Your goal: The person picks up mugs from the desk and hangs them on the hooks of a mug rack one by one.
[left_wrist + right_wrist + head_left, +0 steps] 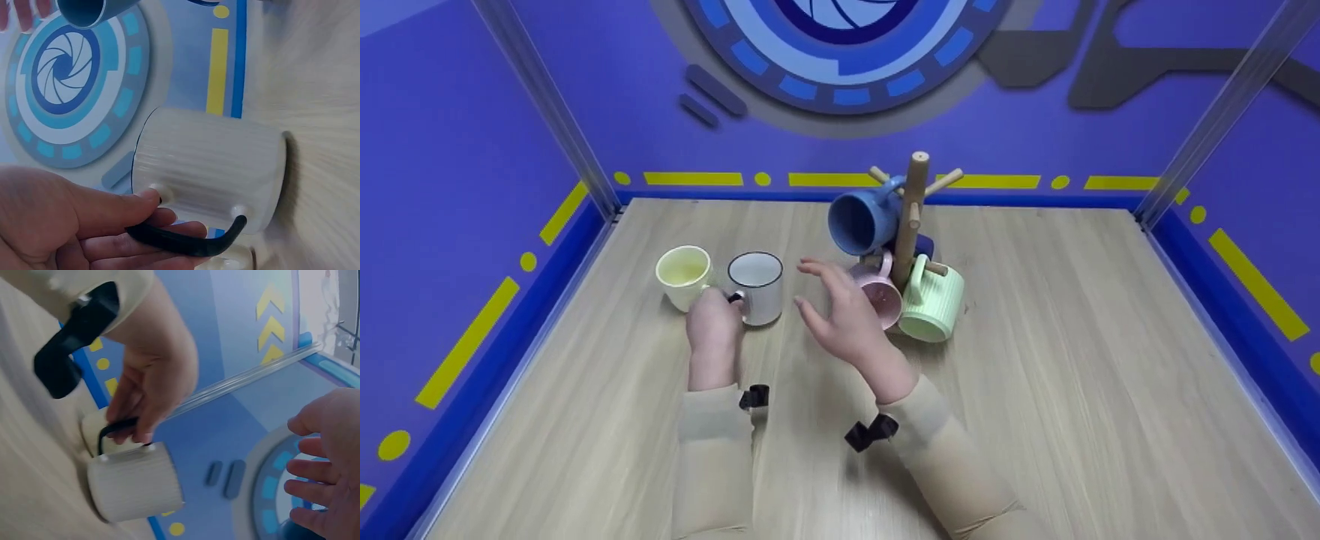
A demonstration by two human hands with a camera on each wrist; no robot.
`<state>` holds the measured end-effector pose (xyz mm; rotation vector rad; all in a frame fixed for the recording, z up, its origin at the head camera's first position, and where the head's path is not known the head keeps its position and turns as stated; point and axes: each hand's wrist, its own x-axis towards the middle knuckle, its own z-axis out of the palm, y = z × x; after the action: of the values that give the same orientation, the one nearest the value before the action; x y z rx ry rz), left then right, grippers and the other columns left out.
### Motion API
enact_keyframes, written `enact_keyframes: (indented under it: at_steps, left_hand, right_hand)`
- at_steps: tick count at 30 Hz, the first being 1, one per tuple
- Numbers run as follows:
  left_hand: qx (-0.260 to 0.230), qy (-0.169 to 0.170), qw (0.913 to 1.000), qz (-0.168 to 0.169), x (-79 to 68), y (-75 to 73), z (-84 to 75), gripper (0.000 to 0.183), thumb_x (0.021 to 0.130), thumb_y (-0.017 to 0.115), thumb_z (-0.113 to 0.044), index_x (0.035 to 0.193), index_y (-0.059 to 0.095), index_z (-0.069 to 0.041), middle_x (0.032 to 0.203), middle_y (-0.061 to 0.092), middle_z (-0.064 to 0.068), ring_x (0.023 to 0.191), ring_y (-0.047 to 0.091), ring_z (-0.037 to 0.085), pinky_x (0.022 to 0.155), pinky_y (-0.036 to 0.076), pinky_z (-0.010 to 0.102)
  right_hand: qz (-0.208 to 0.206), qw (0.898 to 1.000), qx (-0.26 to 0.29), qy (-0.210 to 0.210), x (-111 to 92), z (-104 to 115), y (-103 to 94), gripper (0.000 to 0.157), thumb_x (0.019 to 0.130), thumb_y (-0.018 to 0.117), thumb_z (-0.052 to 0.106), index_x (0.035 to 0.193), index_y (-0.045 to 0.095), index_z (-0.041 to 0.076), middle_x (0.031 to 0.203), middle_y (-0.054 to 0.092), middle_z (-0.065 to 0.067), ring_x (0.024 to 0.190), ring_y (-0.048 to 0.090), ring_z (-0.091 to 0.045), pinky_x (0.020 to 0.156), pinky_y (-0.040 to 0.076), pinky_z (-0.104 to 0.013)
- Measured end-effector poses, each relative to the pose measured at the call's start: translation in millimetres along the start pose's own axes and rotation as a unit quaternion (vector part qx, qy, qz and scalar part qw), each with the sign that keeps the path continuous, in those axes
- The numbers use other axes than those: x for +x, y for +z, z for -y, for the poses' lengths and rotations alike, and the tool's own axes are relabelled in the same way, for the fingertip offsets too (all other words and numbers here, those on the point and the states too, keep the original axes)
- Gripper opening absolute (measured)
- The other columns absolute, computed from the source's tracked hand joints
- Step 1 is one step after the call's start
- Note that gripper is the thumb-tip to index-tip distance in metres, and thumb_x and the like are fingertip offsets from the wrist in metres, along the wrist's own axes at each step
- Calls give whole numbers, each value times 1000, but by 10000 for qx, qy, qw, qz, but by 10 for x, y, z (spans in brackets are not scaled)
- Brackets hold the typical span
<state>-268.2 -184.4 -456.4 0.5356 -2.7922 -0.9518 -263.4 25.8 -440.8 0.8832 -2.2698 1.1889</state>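
A white ribbed mug (755, 292) with a black rim and black handle stands upright on the table. My left hand (714, 322) holds its handle (185, 243), the thumb on top and the fingers curled through the loop. Just left of it stands a pale yellow mug (684, 274), partly behind the left hand in the head view. My right hand (847, 319) is held up with fingers extended and nothing in it, between the white mug and a wooden mug tree (913, 217). It overlaps a pink mug (885, 300) in the head view.
On the mug tree hang a blue mug (861, 219), the pink mug and a light green ribbed mug (936, 304); a dark blue item (924, 246) shows behind the post. Blue-purple panels (622, 90) enclose the wooden table (1072, 360) at the back and sides.
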Motion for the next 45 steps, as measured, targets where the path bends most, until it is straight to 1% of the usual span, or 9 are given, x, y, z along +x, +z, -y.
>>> enact_keyframes:
  at_steps: [5, 13, 22, 27, 30, 33, 38, 42, 45]
  left_hand:
    - [-53, 104, 9999, -81, -10, -43, -20, 23, 99, 64, -16, 103, 75, 4, 105, 75, 24, 100, 70, 44, 89, 53, 55]
    - [139, 374, 9990, -176, -77, -165, -110, 20, 96, 71, -20, 105, 76, -3, 106, 77, 19, 102, 71, 43, 86, 53, 55]
    - [278, 806, 9963, -87, -341, -404, -338, 18, 93, 75, -20, 105, 78, -8, 106, 78, 15, 101, 72, 37, 86, 54, 53]
    - [239, 1183, 9927, -76, -485, -454, -434, 19, 91, 76, -20, 105, 78, -7, 106, 78, 14, 101, 73, 36, 87, 55, 53]
    - [230, 1469, 9889, -49, -537, -448, -481, 18, 90, 77, -21, 103, 78, -8, 103, 79, 13, 98, 73, 34, 86, 56, 52]
    - [276, 1742, 9843, -43, -575, -438, -527, 17, 89, 78, -22, 99, 78, -9, 100, 79, 10, 95, 74, 32, 84, 56, 51]
    - [437, 2069, 9772, -167, -640, -449, -561, 15, 86, 80, -24, 96, 79, -13, 97, 79, 6, 93, 75, 29, 78, 57, 52]
    - [560, 2351, 9696, -393, -692, -456, -590, 16, 85, 81, -25, 98, 79, -15, 99, 80, 5, 92, 76, 29, 74, 57, 53]
    - [423, 2666, 9603, -703, -715, -440, -613, 20, 85, 82, -27, 101, 80, -13, 100, 80, 6, 93, 77, 28, 75, 58, 51]
  right_hand:
    - [412, 9986, -113, 324, -77, -80, 114, 43, 96, 70, 17, 135, 60, 1, 140, 64, -14, 134, 60, -30, 114, 47, -43]
    - [956, 9942, -220, 437, -106, -111, 147, 58, 96, 73, 22, 146, 54, -1, 149, 58, -18, 142, 53, -33, 120, 42, -45]
    - [1194, 9910, -120, 599, -111, -140, 94, 82, 87, 84, 27, 152, 44, -3, 159, 46, -20, 148, 44, -36, 122, 38, -48]
    - [1241, 9897, -56, 713, -111, -164, 32, 89, 83, 88, 27, 153, 43, -4, 159, 45, -22, 148, 44, -36, 121, 39, -48]
    - [1339, 9882, -11, 743, -115, -171, 0, 93, 81, 89, 29, 154, 41, -3, 159, 44, -23, 148, 44, -37, 121, 39, -48]
    - [1381, 9874, -29, 769, -120, -175, -42, 96, 79, 90, 31, 154, 40, -3, 156, 46, -23, 143, 49, -36, 119, 41, -47]
    - [1321, 9871, -11, 906, -118, -162, -117, 96, 75, 93, 35, 151, 46, 0, 146, 54, -16, 133, 56, -32, 114, 47, -46]
    - [1306, 9866, 101, 973, -102, -158, -220, 92, 71, 95, 36, 146, 52, 4, 142, 58, -12, 130, 58, -30, 111, 49, -46]
    - [1271, 9866, 123, 1011, -83, -149, -339, 90, 70, 96, 36, 144, 55, 6, 141, 60, -11, 128, 58, -29, 108, 50, -47]
